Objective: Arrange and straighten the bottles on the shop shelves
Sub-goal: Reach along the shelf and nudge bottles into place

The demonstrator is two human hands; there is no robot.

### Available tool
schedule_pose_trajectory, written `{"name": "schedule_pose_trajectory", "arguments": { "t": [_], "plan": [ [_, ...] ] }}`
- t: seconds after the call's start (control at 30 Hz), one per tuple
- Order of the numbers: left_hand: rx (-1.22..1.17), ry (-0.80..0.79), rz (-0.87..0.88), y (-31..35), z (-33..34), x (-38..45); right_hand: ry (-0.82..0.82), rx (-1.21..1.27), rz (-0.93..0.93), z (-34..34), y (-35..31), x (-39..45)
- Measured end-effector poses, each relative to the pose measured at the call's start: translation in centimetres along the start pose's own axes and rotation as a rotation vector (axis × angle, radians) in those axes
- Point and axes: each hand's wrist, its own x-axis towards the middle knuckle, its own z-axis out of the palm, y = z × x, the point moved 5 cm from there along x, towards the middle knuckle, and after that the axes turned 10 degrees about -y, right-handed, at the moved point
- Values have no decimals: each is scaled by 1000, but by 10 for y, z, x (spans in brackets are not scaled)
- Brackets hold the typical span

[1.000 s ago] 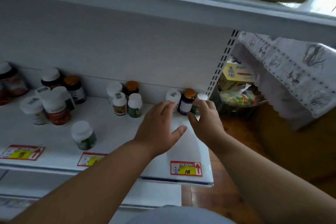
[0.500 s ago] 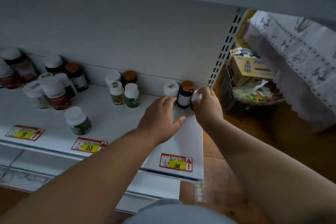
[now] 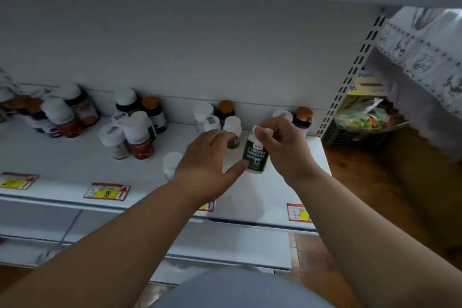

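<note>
My right hand point(image 3: 282, 147) grips the white cap of a green-labelled bottle point(image 3: 256, 156) and holds it tilted just above the white shelf point(image 3: 75, 160). My left hand point(image 3: 207, 160) lies flat beside it with straight fingers, its thumb touching the bottle's lower label. At the back wall stand a brown-capped dark bottle point(image 3: 302, 119) and a white-capped one point(image 3: 282, 115), partly behind my right hand. Another small green bottle point(image 3: 232, 132) stands behind my left hand. Several more white- and brown-capped bottles crowd the shelf's left half, among them a red-labelled one point(image 3: 140, 137).
Red-and-yellow price tags point(image 3: 107, 191) line the shelf's front lip. A perforated upright point(image 3: 355, 70) ends the shelf at the right. Beyond it sits a basket with packaged goods point(image 3: 362, 120) under a patterned cloth point(image 3: 425, 52). A lower shelf point(image 3: 225, 240) juts out below.
My right hand took the green-labelled bottle from the back right corner and drew it forward, lifted and tilted. My left hand slid left and now touches it with the thumb.
</note>
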Motion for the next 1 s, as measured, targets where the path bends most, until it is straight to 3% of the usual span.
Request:
{"name": "schedule_pose_trajectory", "arguments": {
  "t": [0.13, 0.3, 0.37, 0.7, 0.9, 1.0],
  "plan": [
    [158, 88, 54, -52, -33, -32, -17, -252, 27, 53, -4, -7],
    [305, -183, 131, -97, -30, -50, -89, -355, 36, 105, -8, -19],
    [307, -217, 164, -101, -27, -49, -116, -414, -1, 120, -11, -25],
    [239, -191, 174, -107, -10, -41, -160, -608, -45, 139, -1, -29],
    [271, -191, 153, -104, -13, -45, -161, -629, -63, 141, 4, -30],
    [287, -116, 156, -94, -26, -46, -132, -576, -75, 134, -2, -33]
  ]
}}
